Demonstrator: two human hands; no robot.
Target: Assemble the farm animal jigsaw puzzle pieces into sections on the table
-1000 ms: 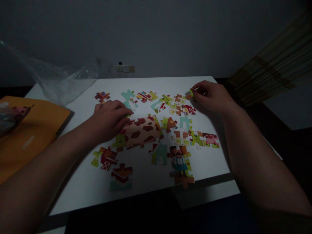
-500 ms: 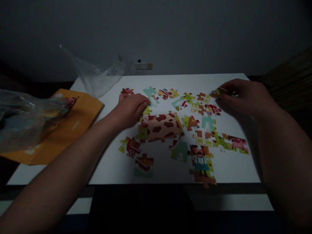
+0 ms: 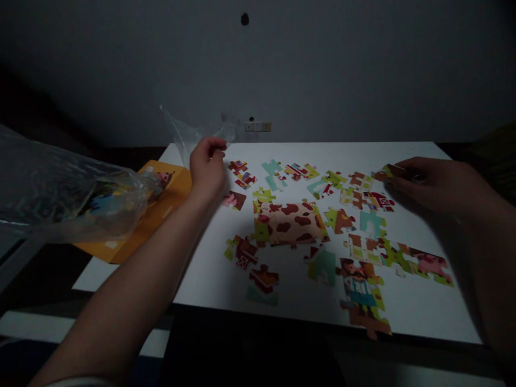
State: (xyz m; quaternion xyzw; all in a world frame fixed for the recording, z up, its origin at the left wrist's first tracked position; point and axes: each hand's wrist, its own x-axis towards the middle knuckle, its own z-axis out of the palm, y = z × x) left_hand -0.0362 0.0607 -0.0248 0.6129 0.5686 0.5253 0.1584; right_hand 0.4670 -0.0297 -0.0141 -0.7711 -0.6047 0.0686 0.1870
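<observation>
My right hand pinches a jigsaw puzzle piece, brown and green, between thumb and fingers at the far right of the table. My left hand is raised left of the pieces, fingers loosely bent and apart, nothing visible in it. Below it lies a piece with a pink pig. A joined cow section sits mid-table. To its lower right are a joined farmer section and a strip ending in a pink pig. Barn pieces lie at the lower left.
Several loose pieces are spread along the back of the white table. At left, an orange folder lies under a clear plastic bag with printed contents. Another clear bag stands behind my left hand. Wall sockets are beyond.
My left hand has lifted off the pieces beside the cow and moved back to the left, uncovering pieces there. My right hand still holds its puzzle piece. The view has shifted left.
</observation>
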